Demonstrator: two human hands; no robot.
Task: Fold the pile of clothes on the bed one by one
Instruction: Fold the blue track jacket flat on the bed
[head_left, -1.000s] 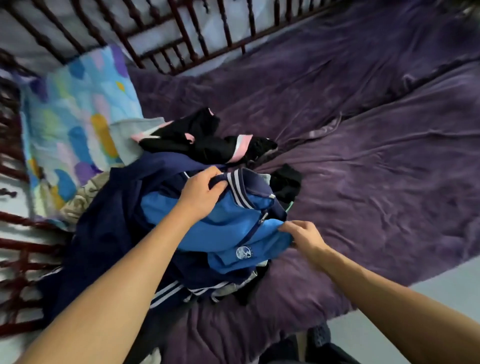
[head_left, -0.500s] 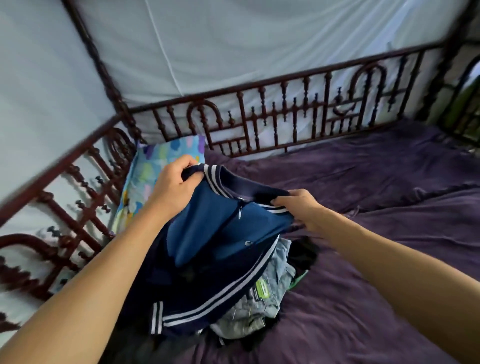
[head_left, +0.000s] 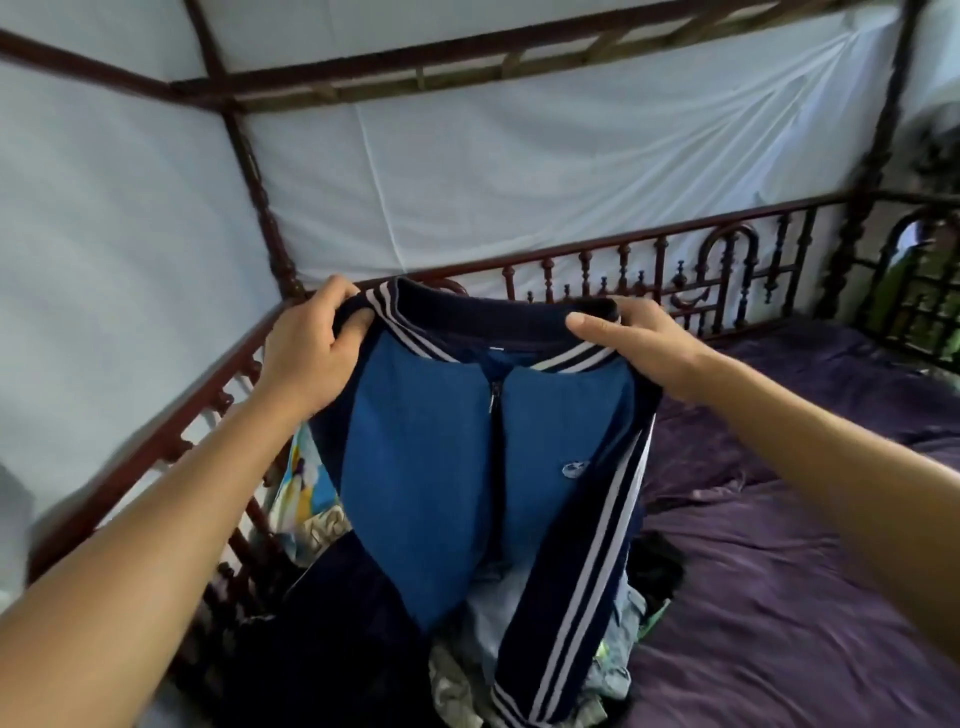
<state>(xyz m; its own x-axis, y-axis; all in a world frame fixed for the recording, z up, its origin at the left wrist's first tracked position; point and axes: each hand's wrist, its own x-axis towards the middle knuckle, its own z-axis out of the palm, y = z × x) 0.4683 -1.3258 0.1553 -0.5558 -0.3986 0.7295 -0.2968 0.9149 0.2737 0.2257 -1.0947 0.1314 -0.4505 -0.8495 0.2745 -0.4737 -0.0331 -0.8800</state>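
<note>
You hold one blue zip-front track jacket with a navy collar and white stripes (head_left: 467, 467) up in front of you, above the heap of clothes at the near left corner of the bed covered in a purple sheet (head_left: 779, 571). Your left hand (head_left: 311, 353) is clenched on the left end of the collar, and your right hand (head_left: 639, 348) pinches the right end, thumb on top. The jacket hangs soft and limp, so judge it light and floppy: it will sag and twist wherever you do not support it. The collar ends, or the shoulder seams just below them, look like the sound places to hold, since they spread the body flat; the knit seems to grip well enough, though the zip may make the front stiffer along the middle. Its lower part and one striped sleeve trail onto the pile of crumpled garments (head_left: 519, 649). You cannot count that pile exactly; pale, dark and greenish pieces show, several at least. One multicoloured patterned pillow (head_left: 306, 488) sits by the dark wooden bed railing (head_left: 675, 280).
</note>
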